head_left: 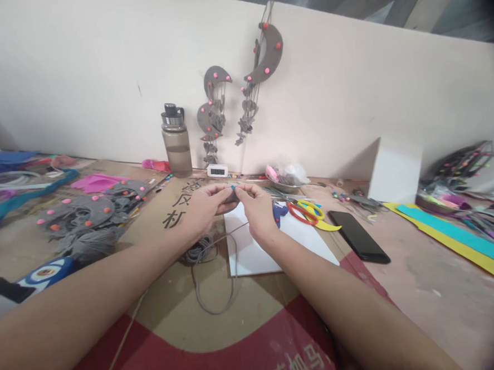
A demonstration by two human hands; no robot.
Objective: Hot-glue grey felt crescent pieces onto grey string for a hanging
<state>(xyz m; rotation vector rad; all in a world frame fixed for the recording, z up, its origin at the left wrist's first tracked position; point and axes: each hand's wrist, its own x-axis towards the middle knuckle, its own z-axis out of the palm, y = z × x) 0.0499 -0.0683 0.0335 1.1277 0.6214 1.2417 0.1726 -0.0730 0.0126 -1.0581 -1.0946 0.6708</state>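
My left hand [202,205] and my right hand [254,204] meet above the cardboard, fingertips pinched together. Between them is a small grey felt piece [226,207], mostly covered by my fingers, with a tiny blue spot [232,188] at the top. A thin grey cord [197,291] loops down from near my right hand over the cardboard. Its coil [201,250] lies below my left hand. Under my right hand is a white sheet of paper [251,254]. Scissors with red handles [302,213] and yellow handles [314,207] lie beside it.
A water bottle [178,147] and small digital clock [217,171] stand by the wall, where grey crescent hangings [274,49] are hung. Grey felt crescents [79,212] lie left. A black phone [359,237] and coloured strips [463,239] are on the right.
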